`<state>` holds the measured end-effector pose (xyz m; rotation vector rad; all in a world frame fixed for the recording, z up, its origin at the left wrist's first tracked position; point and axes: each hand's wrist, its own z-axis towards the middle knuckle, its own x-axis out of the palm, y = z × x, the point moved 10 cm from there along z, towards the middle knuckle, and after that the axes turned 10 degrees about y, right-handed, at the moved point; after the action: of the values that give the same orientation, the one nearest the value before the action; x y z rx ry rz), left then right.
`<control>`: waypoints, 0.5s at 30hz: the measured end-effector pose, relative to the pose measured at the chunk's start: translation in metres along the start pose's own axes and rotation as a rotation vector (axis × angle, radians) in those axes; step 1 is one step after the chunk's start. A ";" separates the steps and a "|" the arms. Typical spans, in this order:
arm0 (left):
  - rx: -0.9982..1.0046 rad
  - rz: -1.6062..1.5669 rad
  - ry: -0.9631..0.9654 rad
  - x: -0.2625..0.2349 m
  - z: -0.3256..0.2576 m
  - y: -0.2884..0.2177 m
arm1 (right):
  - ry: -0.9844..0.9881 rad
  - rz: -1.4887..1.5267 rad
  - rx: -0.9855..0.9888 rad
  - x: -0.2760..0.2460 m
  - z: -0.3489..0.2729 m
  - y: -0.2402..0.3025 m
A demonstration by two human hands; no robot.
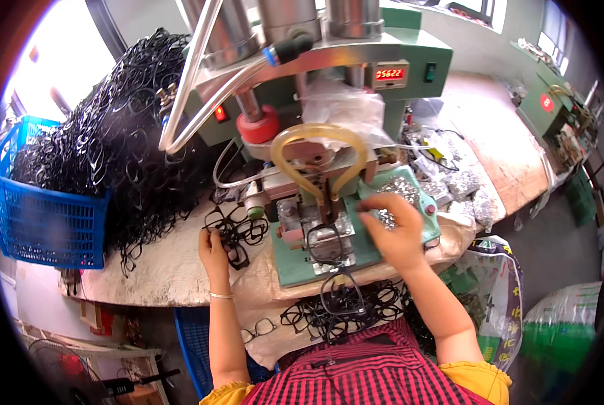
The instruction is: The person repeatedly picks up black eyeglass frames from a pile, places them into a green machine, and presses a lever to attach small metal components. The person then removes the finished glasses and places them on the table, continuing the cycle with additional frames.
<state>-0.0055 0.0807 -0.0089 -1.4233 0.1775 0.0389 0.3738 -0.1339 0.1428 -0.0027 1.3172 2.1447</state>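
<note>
While a black eyeglass frame (323, 244) sits clamped on the green press (356, 250) in front of us, our right hand (395, 233) pinches small silver parts (400, 192) just right of it. Our left hand (212, 251) grips loose black frames (238, 229) to the left, near the heaped blue basket (45, 226).

frames (113, 135) left of press (322, 202)
</note>
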 end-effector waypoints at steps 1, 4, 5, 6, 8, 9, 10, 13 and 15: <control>0.033 -0.068 -0.024 0.011 -0.001 -0.019 | -0.038 0.058 0.001 0.011 0.004 -0.007; 0.173 -0.300 -0.021 0.033 -0.025 -0.061 | -0.088 0.247 0.123 0.030 -0.002 -0.024; 0.193 -0.417 -0.021 0.037 -0.036 -0.072 | -0.082 0.304 0.150 0.034 -0.005 -0.029; 0.265 -0.485 -0.014 0.044 -0.046 -0.096 | -0.075 0.341 0.158 0.036 -0.006 -0.030; 0.421 -0.625 0.002 0.058 -0.063 -0.155 | -0.066 0.413 0.161 0.038 -0.004 -0.028; 0.526 -0.559 0.103 0.069 -0.074 -0.194 | -0.019 0.448 0.163 0.041 -0.001 -0.027; 0.633 -0.493 0.204 0.079 -0.086 -0.231 | -0.019 0.499 0.196 0.042 -0.002 -0.026; 0.772 -0.173 0.301 0.102 -0.085 -0.268 | 0.014 0.596 0.272 0.056 -0.001 -0.012; 0.807 -0.018 0.338 0.115 -0.085 -0.271 | 0.002 0.614 0.281 0.049 -0.006 0.003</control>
<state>0.1355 -0.0526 0.2280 -0.6149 0.4073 -0.2648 0.3307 -0.1157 0.1273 0.5821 1.7786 2.4089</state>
